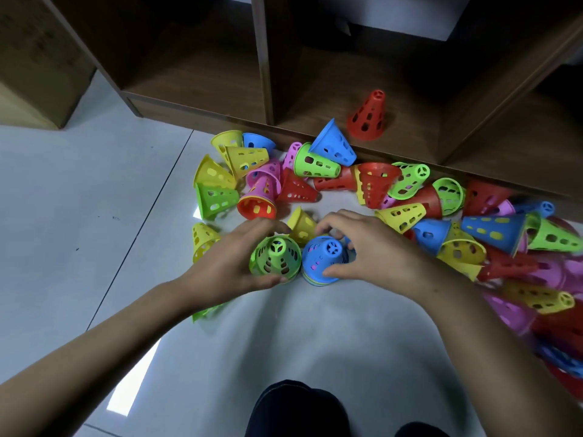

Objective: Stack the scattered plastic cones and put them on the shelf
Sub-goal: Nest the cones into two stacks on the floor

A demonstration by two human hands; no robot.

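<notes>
Head view: the left grip (227,263) curls round a green cone (275,256) and the right grip (375,247) round a blue-topped stack (322,259), just beside each other over the near floor (94,200), tips up, long axes vertical. To nest them well, I judge, lift green straight, centre it over blue's tip, lower squarely; loose cones (315,164) lie farther off, below the shelf (195,83).

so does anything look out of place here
The cones lie tipped and jumbled on the floor along the shelf base; only one red cone stands upright on the shelf. The left hand holds a green cone, the right hand a blue-topped stack.
</notes>
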